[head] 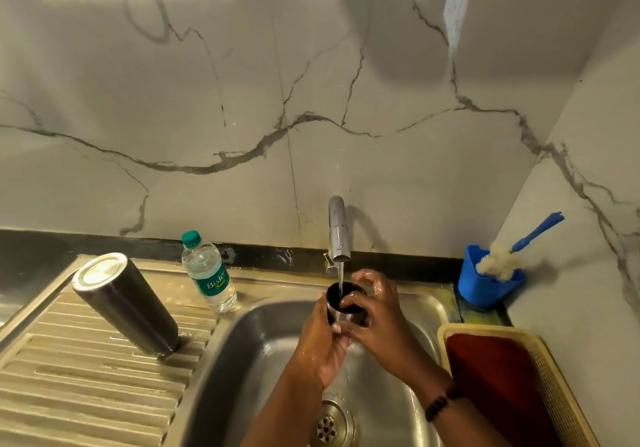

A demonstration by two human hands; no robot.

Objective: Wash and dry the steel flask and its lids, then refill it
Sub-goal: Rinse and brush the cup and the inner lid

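Blue holder [485, 289] is set in the back right corner against the marble wall [207, 100], with a blue-handled bottle brush [509, 256] leaned in it. A cream basket [557, 387] lined with a red cloth [495, 384] is seen right of the sink.

No sleeves are seen anywhere, both forearms are left bare right up to the frame edge. A dark beaded bracelet [440, 407] is worn on the right wrist. Both hands are visibly wet, nails are kept short, and the left wrist is left plain.
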